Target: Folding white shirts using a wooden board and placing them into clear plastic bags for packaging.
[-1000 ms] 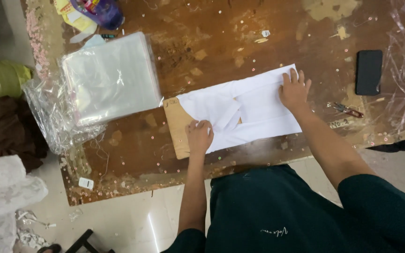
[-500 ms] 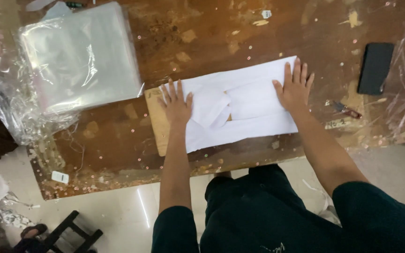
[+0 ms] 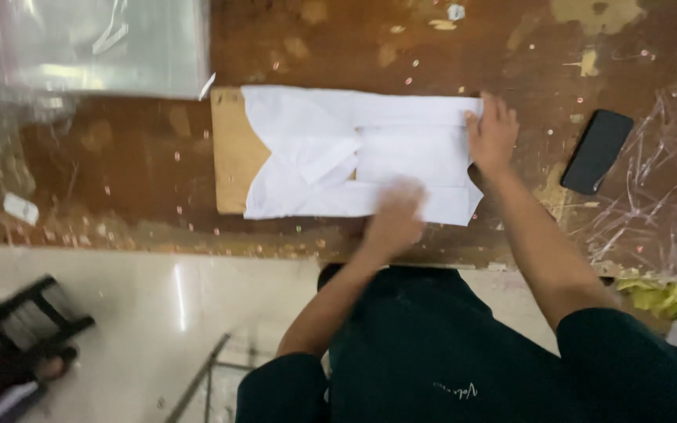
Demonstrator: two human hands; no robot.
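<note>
**Two hands pressed on a folded white garment at a worn table**

The left hand [image 3: 396, 213] was smeared by motion blur, so its fingers could not be made out and whether they gripped anything could not be told; it sat over the near edge of the folded white garment [image 3: 354, 153], the forearm slanting up from the lower frame. The right hand [image 3: 492, 135] lay flat at the garment's right end, fingers spread and extended, palm down on the cloth, clasping nothing. The garment rested across a tan cardboard folding board [image 3: 234, 149], of which only the left portion showed past the fabric. Both lay on the scuffed brown wooden table [image 3: 119, 157]. A stack of clear plastic bags [image 3: 95, 43] was cut off by the upper left frame edge. A black phone [image 3: 597, 150] lay just right of the right hand, beside crumpled clear plastic film [image 3: 660, 196] that ran out of frame
</note>
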